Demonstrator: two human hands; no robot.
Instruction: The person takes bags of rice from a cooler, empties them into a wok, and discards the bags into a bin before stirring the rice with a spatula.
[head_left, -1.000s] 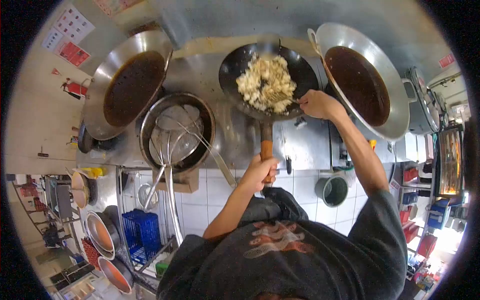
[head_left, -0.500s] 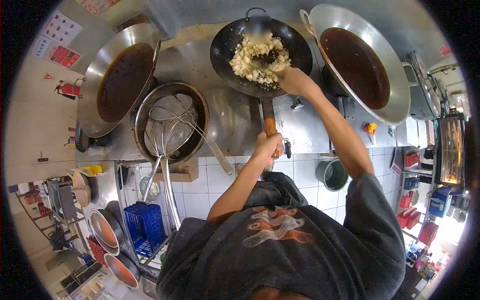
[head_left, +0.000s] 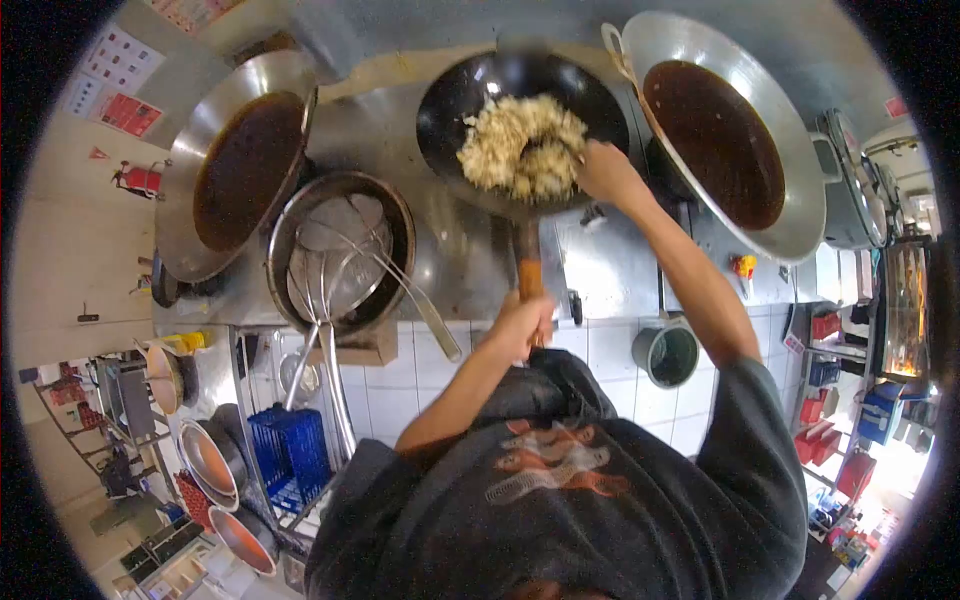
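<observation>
A black wok [head_left: 455, 120] on the steel stove holds pale, chopped food [head_left: 490, 150], slightly blurred by motion. My left hand [head_left: 522, 325] is wrapped round the wok's wooden handle [head_left: 530, 277], below the pan. At the wok's right rim, my right hand [head_left: 608, 172] is closed on a utensil, mostly hidden by the hand and the food; its dark end reaches into the food.
Large pans of dark liquid stand left [head_left: 245, 170] and right [head_left: 712, 140]. Strainers [head_left: 345, 240] rest in a metal pot [head_left: 404, 235], handles jutting toward me. A green bucket [head_left: 666, 355] and a blue crate [head_left: 288, 450] are lower down.
The wok and its handle have shifted slightly toward me, with my left hand moving down and left. My right hand has moved a little right and down, and the food has bunched up.
</observation>
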